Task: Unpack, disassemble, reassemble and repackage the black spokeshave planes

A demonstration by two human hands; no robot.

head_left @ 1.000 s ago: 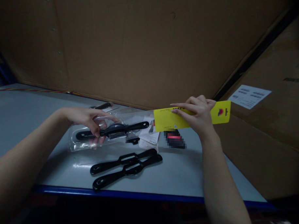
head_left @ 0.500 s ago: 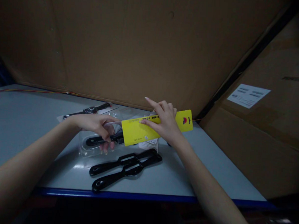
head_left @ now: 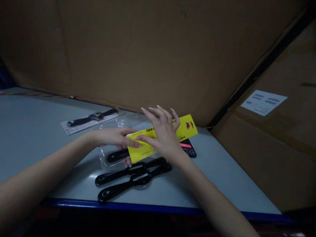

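Observation:
My left hand (head_left: 115, 137) grips a clear plastic pack (head_left: 108, 153) that holds a black two-handled tool (head_left: 117, 155), thumb on top at the yellow card's left end. My right hand (head_left: 161, 134) lies on a long yellow card (head_left: 186, 128), fingers stretched out and spread, pressing the card over the pack. Part of the tool and the pack is hidden under the card and my hands. Two more black two-handled tools (head_left: 131, 177) lie loose on the grey table (head_left: 28, 127), just in front of my hands.
A black wristwatch on a white card (head_left: 92, 119) lies at the back left. A dark phone-like device (head_left: 188, 148) sits behind the yellow card. Brown cardboard boxes (head_left: 150, 52) wall the back and right, one with a white label (head_left: 264, 102). The table's blue front edge (head_left: 144, 208) is near.
My right hand has carried the yellow card from the right to the left and down onto the pack. My left hand has slid the pack rightward to meet it. The watch card has come into view.

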